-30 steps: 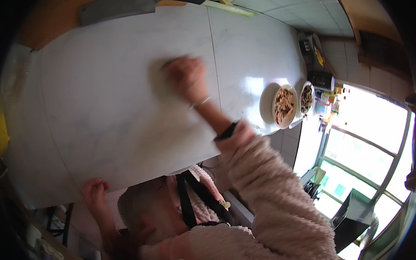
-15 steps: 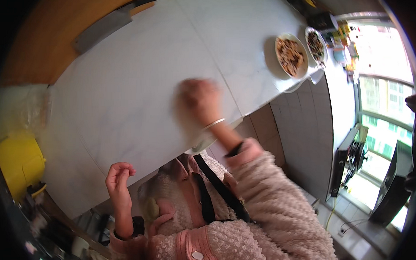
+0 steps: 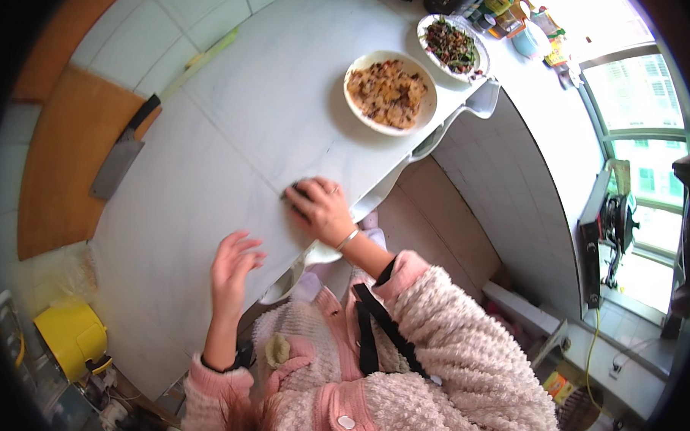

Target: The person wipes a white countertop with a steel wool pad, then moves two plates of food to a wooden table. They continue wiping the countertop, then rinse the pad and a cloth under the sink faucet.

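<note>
Since half a second ago, the right hand [image 3: 326,215] has moved to the seam in the white table [image 3: 273,84], the left hand [image 3: 233,268] has come closer to it, and the view has swung, bringing the food further in and the cleaver [image 3: 117,168] lower at the left. Nearest are the fleecy sleeves [image 3: 470,326] with pink cuffs, reaching up from the lower edge. Left fingers are slightly bent and loosely spread, with nothing seen in them, just inside the table's front edge; whether they touch the surface I cannot tell. Right fingers are bent and close together over a small dark thing [image 3: 303,188], which lies at the seam near the front edge, mostly covered, so its kind is unclear; a silver bracelet [image 3: 348,240] circles that wrist. Off to the left, beyond the table's end, sits a yellow container [image 3: 71,341]. Farther along the table stands a white bowl [image 3: 431,106] of brown chopped food, and just beyond it a white plate [image 3: 439,64] of darker food with green bits. Across the table the black-handled cleaver lies against an orange-brown board [image 3: 62,168] by the tiled wall [image 3: 207,17]. Past the plate are jars and packets [image 3: 511,20], and farthest right a bright window [image 3: 630,92]
</note>
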Motion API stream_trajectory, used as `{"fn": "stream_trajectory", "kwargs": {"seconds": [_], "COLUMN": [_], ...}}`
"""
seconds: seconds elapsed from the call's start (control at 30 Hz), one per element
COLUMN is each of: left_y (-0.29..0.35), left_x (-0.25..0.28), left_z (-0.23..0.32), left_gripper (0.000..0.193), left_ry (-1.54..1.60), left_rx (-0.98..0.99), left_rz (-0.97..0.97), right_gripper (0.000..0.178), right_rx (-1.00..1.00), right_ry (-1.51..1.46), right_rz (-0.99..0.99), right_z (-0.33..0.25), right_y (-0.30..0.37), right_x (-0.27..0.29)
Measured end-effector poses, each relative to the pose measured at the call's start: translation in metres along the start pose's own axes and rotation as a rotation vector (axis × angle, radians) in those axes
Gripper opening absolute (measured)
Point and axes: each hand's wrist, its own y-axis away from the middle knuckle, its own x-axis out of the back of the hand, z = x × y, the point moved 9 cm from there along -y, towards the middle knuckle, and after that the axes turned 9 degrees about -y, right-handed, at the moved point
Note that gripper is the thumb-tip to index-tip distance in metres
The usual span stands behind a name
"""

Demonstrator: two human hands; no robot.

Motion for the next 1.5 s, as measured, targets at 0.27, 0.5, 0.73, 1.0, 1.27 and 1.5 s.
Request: {"fn": "stream_trajectory", "kwargs": {"seconds": [0.27, 0.5, 0.73, 1.0, 1.27, 1.5], "left_y": [-0.173, -0.200, -0.200, -0.136, -0.075, -0.023], "left_x": [-0.213, -0.250, -0.249, -0.192, -0.142, -0.120], "left_z": [0.027, 0.027, 0.059, 0.139, 0.118, 0.063], "left_gripper": [0.056, 0.062, 0.053, 0.056, 0.057, 0.053], "left_ry": [0.111, 0.359, 0.403, 0.343, 0.344, 0.453], "left_rx": [0.236, 0.287, 0.191, 0.100, 0.106, 0.171], "left_rz": [-0.132, -0.062, 0.006, 0.188, 0.316, 0.397], "right_gripper": [0.036, 0.041, 0.040, 0.054, 0.041, 0.049], "right_rx": [0.087, 0.183, 0.119, 0.200, -0.166, -1.041], "right_ry": [-0.229, -0.367, -0.497, -0.475, -0.139, -1.285], "right_rz": [-0.252, -0.332, -0.162, -0.174, 0.537, 0.189], "right_z": [0.035, 0.066, 0.095, 0.147, 0.300, 0.489], "right_y": [0.017, 0.025, -0.015, -0.082, -0.054, -0.016], "right_x": [-0.016, 0.000, 0.029, 0.123, 0.351, 0.306]}}
